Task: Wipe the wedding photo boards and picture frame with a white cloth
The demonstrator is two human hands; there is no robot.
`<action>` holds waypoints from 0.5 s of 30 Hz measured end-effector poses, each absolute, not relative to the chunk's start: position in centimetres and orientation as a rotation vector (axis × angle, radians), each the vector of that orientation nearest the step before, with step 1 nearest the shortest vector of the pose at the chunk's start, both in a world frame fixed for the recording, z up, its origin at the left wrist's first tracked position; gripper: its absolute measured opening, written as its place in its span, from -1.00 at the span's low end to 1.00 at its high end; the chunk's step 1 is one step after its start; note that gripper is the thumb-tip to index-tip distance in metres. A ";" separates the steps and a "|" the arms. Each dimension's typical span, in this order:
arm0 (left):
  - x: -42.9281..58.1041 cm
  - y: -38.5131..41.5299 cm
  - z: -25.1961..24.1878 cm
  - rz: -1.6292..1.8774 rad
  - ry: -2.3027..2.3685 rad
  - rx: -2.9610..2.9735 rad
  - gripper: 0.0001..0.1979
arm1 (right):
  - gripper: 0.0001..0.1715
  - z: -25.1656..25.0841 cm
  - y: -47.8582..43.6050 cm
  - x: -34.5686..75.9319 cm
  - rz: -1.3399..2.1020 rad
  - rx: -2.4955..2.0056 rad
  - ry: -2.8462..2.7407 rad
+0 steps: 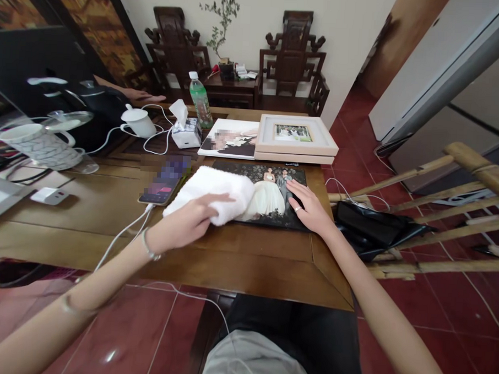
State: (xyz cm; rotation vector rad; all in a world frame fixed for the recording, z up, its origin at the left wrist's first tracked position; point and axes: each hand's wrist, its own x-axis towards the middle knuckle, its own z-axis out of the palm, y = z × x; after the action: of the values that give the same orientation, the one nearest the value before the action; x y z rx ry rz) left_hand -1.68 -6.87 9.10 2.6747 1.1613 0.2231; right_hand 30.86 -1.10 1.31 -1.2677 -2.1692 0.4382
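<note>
A dark wedding photo panel (269, 210) lies flat on the wooden table, showing a figure in a white gown beside one in a suit. Over its left part is a white cloth (216, 185), fluffy and folded. My left hand (192, 220) grips the near edge of that cloth, with the fingers partly curled over it. My right hand (309, 206) lies on the panel's right side, its fingers stretched out flat and a ring on one of them. Just left of the cloth, a phone (165, 180) rests with a white cable plugged in.
Behind the panel lie a framed photo (295, 147) and another photo panel (227, 139). A tissue box (186, 134), a drink bottle (200, 99), a lidded white cup (139, 121) and a patterned mug (42, 145) stand to the left. Another person's hand (144, 94) rests at the far left. Bamboo rails (461, 160) stand right.
</note>
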 end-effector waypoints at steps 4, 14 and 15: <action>-1.4 -11.6 9.6 0.190 1.145 2.699 -0.67 | -0.45 1.3 -1.1 30.8 0.442 -1.268 -2.170; -0.2 -3.5 9.9 0.190 1.185 2.730 -0.71 | -0.47 1.3 -1.1 30.9 0.442 -1.259 -2.152; -0.2 -1.9 9.8 0.206 1.187 2.746 -0.73 | -0.48 1.3 -1.1 30.9 0.441 -1.261 -2.153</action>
State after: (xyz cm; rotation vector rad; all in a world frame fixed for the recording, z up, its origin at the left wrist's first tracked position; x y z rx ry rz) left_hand -0.16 -1.90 9.82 2.7458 1.1867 0.2064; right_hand 30.86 -1.14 1.30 -1.2606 -2.1532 0.4411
